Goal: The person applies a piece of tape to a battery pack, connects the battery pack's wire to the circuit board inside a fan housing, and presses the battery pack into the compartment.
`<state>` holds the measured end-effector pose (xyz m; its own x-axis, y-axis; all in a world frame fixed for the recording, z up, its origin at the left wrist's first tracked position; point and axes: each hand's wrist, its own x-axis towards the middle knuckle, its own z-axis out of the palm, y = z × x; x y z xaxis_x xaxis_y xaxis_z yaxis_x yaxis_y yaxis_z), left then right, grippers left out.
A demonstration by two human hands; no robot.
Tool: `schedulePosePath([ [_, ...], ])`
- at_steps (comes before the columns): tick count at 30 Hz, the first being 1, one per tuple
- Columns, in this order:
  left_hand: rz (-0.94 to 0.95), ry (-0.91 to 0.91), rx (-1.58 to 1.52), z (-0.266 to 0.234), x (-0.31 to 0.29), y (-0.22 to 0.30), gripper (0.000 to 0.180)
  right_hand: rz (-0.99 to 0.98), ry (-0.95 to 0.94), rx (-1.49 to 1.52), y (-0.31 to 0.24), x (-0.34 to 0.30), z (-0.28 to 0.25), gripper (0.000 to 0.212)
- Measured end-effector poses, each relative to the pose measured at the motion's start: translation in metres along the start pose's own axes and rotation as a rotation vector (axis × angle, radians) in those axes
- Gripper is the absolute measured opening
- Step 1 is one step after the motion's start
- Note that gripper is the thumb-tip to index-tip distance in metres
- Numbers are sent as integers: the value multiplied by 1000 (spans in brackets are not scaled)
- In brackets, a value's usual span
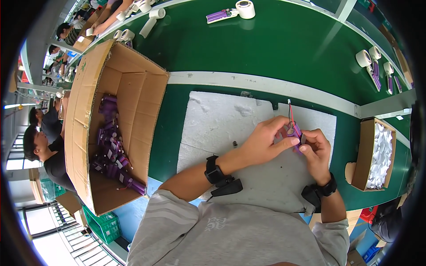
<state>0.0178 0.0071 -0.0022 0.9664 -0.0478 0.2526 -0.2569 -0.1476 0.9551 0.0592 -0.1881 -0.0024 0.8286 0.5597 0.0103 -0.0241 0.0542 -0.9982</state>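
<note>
At the far left, co-workers sit beyond a big open carton, which bears a small green printed mark on its outer panel and holds a loose heap of purple battery packs, some with white patches too small to read. A strip of green desk separates the carton's right edge from a pale foam sheet, whose far edge lies near a white rail with faint dark marks, illegible here. The person's grey shirt has lettering on the chest. Beyond the rail lies a white round-headed unit with a purple pack, wide green surface around it. Over the foam's right half, the left hand pinches a purple pack, thumb laid along it; its red and black wires reach toward the rail, ending in a white connector. The right hand grips the same pack's right side with bent fingers and thumb. Farther right, more green separates the foam's edge from a small carton filled with crumpled white pieces
</note>
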Motion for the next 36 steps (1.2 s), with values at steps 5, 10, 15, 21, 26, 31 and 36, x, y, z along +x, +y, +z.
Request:
schedulePosePath([
  [5,-17,-20,-10,-2,1,2,33,12,9,5,4,-1,-4,26],
  [10,20,-2,-6,0,-1,-3,34,7,28,25,6,-2,-5,25],
  [15,37,5,-16,-1,1,-1,36,-60,-9,-47,1,1,-4,34],
  [21,77,30,8,-1,2,0,39,-86,-4,-14,-12,5,9,52],
  [26,81,18,5,-1,2,2,39,-32,-49,-106,-4,4,1,54],
  [31,68,-9,18,-2,3,3,39,-55,25,-98,1,-1,-4,47],
  [36,70,-21,10,-2,2,0,40,-113,89,-180,-4,0,-2,43],
])
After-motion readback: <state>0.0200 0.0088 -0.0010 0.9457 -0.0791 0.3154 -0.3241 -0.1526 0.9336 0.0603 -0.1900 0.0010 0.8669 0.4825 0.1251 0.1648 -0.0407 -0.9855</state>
